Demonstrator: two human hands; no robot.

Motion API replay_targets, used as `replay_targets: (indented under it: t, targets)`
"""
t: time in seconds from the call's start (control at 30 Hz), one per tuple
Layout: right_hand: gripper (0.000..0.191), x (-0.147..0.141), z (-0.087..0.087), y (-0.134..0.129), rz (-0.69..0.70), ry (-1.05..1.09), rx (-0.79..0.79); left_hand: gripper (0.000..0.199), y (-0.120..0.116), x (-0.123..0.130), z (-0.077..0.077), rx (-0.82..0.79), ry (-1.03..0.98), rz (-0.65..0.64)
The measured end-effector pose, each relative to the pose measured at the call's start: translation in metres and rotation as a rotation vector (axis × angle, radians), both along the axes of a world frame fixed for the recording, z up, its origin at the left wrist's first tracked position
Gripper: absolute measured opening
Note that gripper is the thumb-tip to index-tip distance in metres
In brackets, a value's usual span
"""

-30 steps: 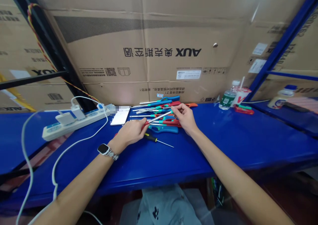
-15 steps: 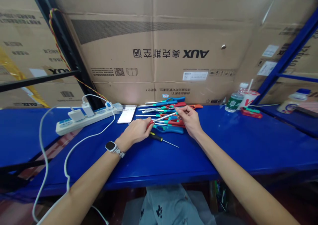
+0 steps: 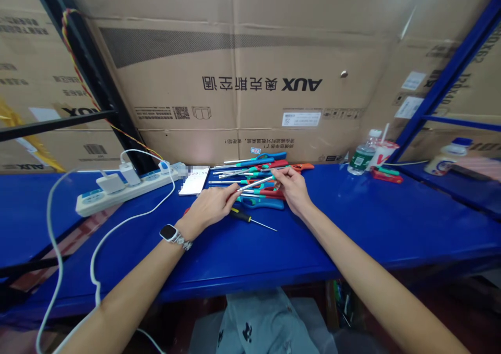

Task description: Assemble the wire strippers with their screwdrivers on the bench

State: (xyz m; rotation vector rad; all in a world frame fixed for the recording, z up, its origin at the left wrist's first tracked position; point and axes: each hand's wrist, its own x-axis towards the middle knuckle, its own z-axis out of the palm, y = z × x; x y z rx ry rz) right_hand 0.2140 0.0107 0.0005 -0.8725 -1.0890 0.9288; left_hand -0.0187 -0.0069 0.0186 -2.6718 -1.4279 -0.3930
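Note:
A long-necked lighter (image 3: 255, 184) spans the gap between my hands, its silver metal tube slanting up to the right. My left hand (image 3: 209, 206) is closed around the handle end; a bit of red shows beneath that hand, the rest is hidden. At the tube's far end, where a small green piece shows, the thumb and fingers of my right hand (image 3: 293, 188) pinch it. Behind and under the hands lies a loose pile of several similar lighters (image 3: 266, 203) with blue, red and orange handles. A black-and-yellow screwdriver (image 3: 245, 217) lies just in front of the pile.
A white power strip (image 3: 125, 190) with plugs and cables lies left on the blue table (image 3: 250, 260), beside a white phone-like slab (image 3: 194, 181). To the right stand a water bottle (image 3: 360, 158) and a cup with a straw (image 3: 383, 153). Cardboard (image 3: 262, 57) walls the back.
The camera view has shifted slightly, moving the scene a little to the left. Both hands keep their hold on the lighter; its red part by my left fingertips no longer shows.

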Motion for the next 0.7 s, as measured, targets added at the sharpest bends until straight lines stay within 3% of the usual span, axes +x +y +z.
replay_targets:
  t: [0.23,0.43,0.7]
  targets:
    - [0.046,0.000,0.006,-0.004,-0.046,-0.134,0.136,0.042,0.003,-0.001,-0.006,-0.020,-0.088,-0.055]
    - [0.048,-0.004,0.004,0.000,0.064,0.104,0.016,0.041,0.004,0.000,-0.012,0.015,-0.108,-0.047]
    - [0.037,-0.019,0.019,-0.004,0.143,0.272,0.050,0.035,0.002,-0.001,-0.010,0.027,-0.156,-0.011]
